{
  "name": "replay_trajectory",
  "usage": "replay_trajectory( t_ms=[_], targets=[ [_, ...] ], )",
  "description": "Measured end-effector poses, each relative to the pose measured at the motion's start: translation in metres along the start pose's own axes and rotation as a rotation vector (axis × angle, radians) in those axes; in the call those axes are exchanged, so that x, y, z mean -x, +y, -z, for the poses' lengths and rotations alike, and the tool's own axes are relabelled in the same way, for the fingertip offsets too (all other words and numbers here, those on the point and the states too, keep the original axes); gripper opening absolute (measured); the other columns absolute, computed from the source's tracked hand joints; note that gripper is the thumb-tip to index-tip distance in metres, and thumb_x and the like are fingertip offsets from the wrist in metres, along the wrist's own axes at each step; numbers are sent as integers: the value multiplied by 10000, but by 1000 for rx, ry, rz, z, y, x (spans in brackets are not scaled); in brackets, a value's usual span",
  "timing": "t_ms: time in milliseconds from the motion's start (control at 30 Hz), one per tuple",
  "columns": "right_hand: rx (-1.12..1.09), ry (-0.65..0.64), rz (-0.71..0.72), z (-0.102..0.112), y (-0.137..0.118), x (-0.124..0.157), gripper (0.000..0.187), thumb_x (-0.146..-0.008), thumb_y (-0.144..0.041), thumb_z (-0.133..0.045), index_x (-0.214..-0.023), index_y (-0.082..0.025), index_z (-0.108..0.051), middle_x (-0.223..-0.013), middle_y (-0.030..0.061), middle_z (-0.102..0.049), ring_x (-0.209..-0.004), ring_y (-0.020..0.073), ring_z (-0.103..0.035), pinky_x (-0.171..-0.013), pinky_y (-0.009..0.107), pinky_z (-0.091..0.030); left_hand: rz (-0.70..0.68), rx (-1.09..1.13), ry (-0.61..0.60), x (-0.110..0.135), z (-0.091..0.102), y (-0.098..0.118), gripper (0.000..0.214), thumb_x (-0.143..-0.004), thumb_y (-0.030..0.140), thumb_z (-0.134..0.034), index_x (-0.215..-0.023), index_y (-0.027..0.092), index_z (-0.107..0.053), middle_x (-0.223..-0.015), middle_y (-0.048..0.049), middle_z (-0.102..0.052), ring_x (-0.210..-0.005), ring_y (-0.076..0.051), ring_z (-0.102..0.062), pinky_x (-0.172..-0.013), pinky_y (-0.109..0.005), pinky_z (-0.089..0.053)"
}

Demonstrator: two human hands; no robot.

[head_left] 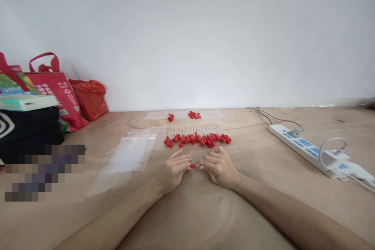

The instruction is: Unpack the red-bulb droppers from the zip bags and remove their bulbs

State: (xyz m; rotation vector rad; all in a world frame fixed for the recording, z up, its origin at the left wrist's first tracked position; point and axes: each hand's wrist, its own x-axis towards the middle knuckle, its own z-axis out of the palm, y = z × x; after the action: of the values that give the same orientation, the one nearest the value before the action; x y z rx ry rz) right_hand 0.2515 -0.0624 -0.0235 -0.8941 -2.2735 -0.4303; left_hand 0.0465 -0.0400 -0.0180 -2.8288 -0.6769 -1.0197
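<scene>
Between my two hands a dropper (192,166) with a red rubber bulb and a clear tube lies level above the table. My left hand (173,171) pinches the bulb end, with its other fingers stretched out. The tube end is held in the closed fingers of my right hand (219,167), which hide most of the tube. Just beyond both hands, a row of several droppers (202,139) rests with red bulbs toward me and thin pale tubes pointing away. Farther back lie two small groups of loose red bulbs (194,115).
Clear plastic bags (129,152) lie left of the row, with more flat ones (156,115) near the wall. A white power strip (304,146) with plugs and cords is on the right. Red bags (90,99) and a black bag (29,133) stand at left, near a pixelated patch.
</scene>
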Motion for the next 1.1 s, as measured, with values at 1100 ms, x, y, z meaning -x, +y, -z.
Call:
replay_trajectory(
  t_ms=[1100],
  targets=[
    [-169,56,-345,-16,19,15,247,-778,-69,-348,-869,-168,-555,-808,69,-494,-737,153,-521,-651,284,-478,602,-136,69,9,6,-30,144,-758,202,-446,-880,182,-519,-790,-19,-530,-611,-129,-535,-582,-260,-463]
  ],
)
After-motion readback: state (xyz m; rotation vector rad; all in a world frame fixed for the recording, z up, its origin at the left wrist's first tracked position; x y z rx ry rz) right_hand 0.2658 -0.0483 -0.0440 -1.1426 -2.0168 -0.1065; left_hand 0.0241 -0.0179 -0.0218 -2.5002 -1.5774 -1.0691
